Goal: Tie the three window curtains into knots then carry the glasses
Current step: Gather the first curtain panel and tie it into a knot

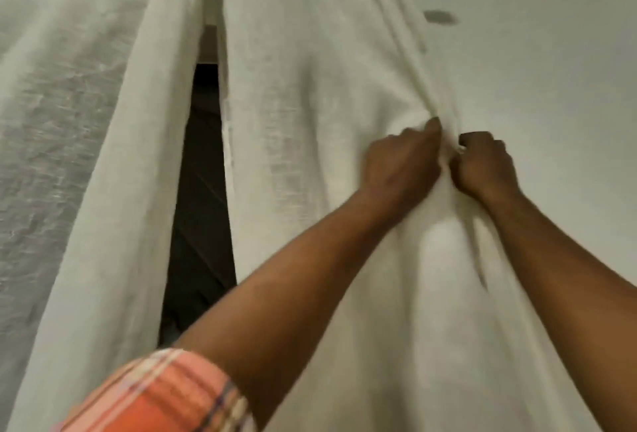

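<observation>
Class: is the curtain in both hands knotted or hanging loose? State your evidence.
Loose, no knot: the curtain hangs spread, bunched only where the left hand and right hand grip it.

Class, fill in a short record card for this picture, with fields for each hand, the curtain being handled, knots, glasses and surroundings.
left hand: grips bunched fabric of the held curtain
right hand: fingers curled on the same fabric, beside the other hand
held curtain: white, hanging, no knot visible
other curtain: hangs to the left, no knot seen
dark gap: between the panels
wall: pale, right of the curtain
glasses: not in view
</observation>
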A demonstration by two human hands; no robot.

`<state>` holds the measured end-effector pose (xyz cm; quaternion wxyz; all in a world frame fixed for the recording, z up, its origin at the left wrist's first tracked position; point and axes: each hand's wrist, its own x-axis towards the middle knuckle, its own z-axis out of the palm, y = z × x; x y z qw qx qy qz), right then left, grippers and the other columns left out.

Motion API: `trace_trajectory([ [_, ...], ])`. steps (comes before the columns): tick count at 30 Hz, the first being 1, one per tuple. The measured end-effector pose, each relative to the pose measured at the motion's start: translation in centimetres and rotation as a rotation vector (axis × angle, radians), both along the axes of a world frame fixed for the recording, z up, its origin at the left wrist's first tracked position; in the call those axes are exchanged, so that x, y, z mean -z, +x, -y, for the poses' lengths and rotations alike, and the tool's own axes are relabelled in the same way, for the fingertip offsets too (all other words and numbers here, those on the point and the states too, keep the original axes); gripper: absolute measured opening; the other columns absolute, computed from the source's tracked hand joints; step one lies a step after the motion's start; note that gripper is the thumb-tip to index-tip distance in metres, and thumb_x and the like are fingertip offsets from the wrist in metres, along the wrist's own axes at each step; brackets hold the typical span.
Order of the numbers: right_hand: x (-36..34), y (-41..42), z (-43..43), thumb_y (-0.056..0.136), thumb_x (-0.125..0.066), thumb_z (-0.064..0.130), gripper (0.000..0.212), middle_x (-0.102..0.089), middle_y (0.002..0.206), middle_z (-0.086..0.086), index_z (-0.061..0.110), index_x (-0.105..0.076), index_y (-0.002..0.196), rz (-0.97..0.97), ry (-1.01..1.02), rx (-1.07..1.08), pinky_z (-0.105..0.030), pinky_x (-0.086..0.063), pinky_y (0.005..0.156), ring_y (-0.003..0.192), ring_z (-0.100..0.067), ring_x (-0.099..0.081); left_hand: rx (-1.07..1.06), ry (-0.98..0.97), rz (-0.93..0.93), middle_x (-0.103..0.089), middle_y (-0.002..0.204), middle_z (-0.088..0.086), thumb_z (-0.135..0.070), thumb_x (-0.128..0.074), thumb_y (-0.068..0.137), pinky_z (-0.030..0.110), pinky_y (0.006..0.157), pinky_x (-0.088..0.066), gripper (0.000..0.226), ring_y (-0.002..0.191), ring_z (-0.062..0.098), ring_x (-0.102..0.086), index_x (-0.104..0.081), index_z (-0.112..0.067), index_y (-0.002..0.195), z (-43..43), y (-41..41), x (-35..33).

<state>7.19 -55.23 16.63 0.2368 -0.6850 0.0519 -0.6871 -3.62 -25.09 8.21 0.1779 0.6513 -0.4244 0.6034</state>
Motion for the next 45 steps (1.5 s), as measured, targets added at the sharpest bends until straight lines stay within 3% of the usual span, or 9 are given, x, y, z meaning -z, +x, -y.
trace_trajectory([
  [3,7.8,-11.5,-20.1,0.089,-0.049,0.014,0.040,-0.052,0.131,-0.021,0.013,-0.056,0.128,-0.163,0.009,0.148,-0.040,-0.041,0.099,0.120,-0.041,-0.050,-0.074,-0.353,0.229,-0.062,0.109,0.010,-0.008,-0.052,0.079,0.038,0.078,-0.040,0.024,0.102,0.033,-0.056,-0.066,-0.013,0.098,-4.0,6.7,1.6],
  [6,8.4,-10.3,-22.8,0.086,-0.048,0.012,0.037,-0.056,0.125,-0.020,0.012,-0.060,0.121,-0.217,0.040,0.148,-0.037,-0.043,0.089,0.114,-0.041,-0.053,-0.188,-0.465,0.162,-0.030,0.151,0.014,-0.024,-0.060,0.082,0.058,0.112,-0.014,0.047,0.140,0.038,-0.022,-0.054,-0.023,0.128,-7.1,10.1,2.6],
  [12,7.6,-8.5,-28.0,0.084,-0.051,0.014,0.021,-0.062,0.105,-0.010,0.011,-0.060,0.102,-0.177,0.031,0.132,-0.031,-0.041,0.072,0.090,-0.033,-0.058,-0.285,-0.625,-0.050,0.001,0.158,0.018,-0.055,-0.057,0.077,0.065,0.111,-0.002,0.086,0.144,0.042,0.004,-0.018,-0.028,0.149,-13.0,11.9,2.2],
  [21,7.1,-7.0,-32.2,0.081,-0.050,0.012,0.020,-0.060,0.101,-0.007,0.012,-0.056,0.099,-0.132,-0.013,0.132,-0.033,-0.039,0.070,0.085,-0.033,-0.055,-0.287,-0.727,-0.167,0.008,0.157,0.021,-0.063,-0.051,0.081,0.061,0.112,0.001,0.089,0.143,0.043,0.004,-0.009,-0.027,0.150,-17.9,12.9,0.5],
  [26,7.3,-6.7,-33.4,0.083,-0.045,0.009,0.011,-0.058,0.106,-0.011,0.010,-0.048,0.093,-0.144,-0.033,0.146,-0.034,-0.040,0.072,0.088,-0.033,-0.054,-0.114,-0.716,-0.344,-0.036,0.140,0.019,-0.046,-0.058,0.085,0.048,0.091,-0.041,0.084,0.114,0.036,-0.049,-0.009,-0.020,0.149,-18.6,13.3,0.4],
  [32,7.4,-6.5,-34.2,0.085,-0.045,0.009,0.010,-0.058,0.110,-0.013,0.012,-0.047,0.094,-0.153,-0.042,0.145,-0.034,-0.040,0.073,0.097,-0.036,-0.056,-0.109,-0.638,-0.370,-0.062,0.091,0.003,-0.034,-0.046,0.095,0.034,0.067,-0.037,0.026,0.090,0.028,-0.062,-0.059,-0.013,0.101,-18.0,13.4,0.4],
  [37,7.5,-6.3,-33.8,0.084,-0.046,0.010,0.022,-0.058,0.111,-0.013,0.007,-0.053,0.105,-0.151,-0.025,0.145,-0.034,-0.041,0.074,0.097,-0.036,-0.057,-0.246,-0.610,-0.162,-0.032,0.147,0.010,-0.034,-0.049,0.091,0.052,0.106,-0.023,0.021,0.136,0.034,-0.026,-0.061,-0.022,0.104,-16.3,13.3,0.6],
  [40,7.6,-6.4,-33.4,0.084,-0.046,0.010,0.022,-0.059,0.110,-0.013,0.006,-0.053,0.105,-0.146,-0.028,0.154,-0.034,-0.040,0.073,0.097,-0.036,-0.057,-0.090,-0.673,-0.225,0.001,0.158,0.013,-0.047,-0.048,0.089,0.060,0.111,-0.008,0.046,0.144,0.038,0.000,-0.040,-0.030,0.131,-15.9,13.0,0.2],
  [45,7.6,-6.6,-32.3,0.083,-0.048,0.012,0.026,-0.059,0.110,-0.012,0.008,-0.054,0.108,-0.129,-0.014,0.157,-0.035,-0.043,0.075,0.097,-0.035,-0.057,0.210,-0.819,-0.596,-0.025,0.151,0.013,-0.054,-0.053,0.087,0.050,0.099,-0.035,0.079,0.128,0.037,-0.041,-0.014,-0.021,0.147,-16.5,12.2,-1.0],
])
